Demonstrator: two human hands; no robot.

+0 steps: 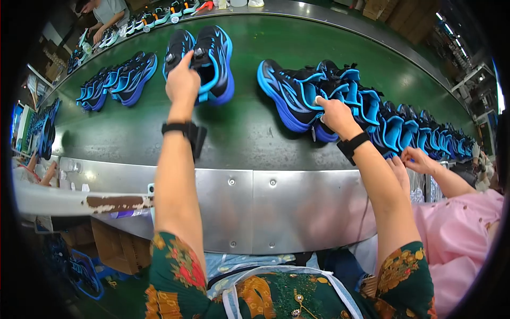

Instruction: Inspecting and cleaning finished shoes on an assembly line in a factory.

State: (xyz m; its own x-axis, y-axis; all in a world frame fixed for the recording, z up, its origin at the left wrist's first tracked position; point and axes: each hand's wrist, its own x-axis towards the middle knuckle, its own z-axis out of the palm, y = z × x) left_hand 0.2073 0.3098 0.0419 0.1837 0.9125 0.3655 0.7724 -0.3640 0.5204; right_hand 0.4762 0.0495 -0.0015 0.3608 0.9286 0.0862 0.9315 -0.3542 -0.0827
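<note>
Black-and-blue sneaker pair [227, 80] — gripped by left hand [183, 82] | lead shoe [284, 98] of right row [393, 130] pinched by right hand [337, 114] | left group [135, 85] apparently finished — row apparently still unhandled

Pink-clad co-worker [451, 239] right of the fingers [186, 60]
A green worktop [297, 40] spreads beneath them; nearer lies a steel ledge [226, 212], with a cardboard box [125, 247] lower left; a grey-shirted person [112, 10] is beyond, far left.

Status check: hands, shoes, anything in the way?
Left hand on a black sneaker pair with bright blue trim, green worktop beneath. Right hand touching a matching sneaker, left end of long row. Co-worker's bare hands close by, right side.
</note>
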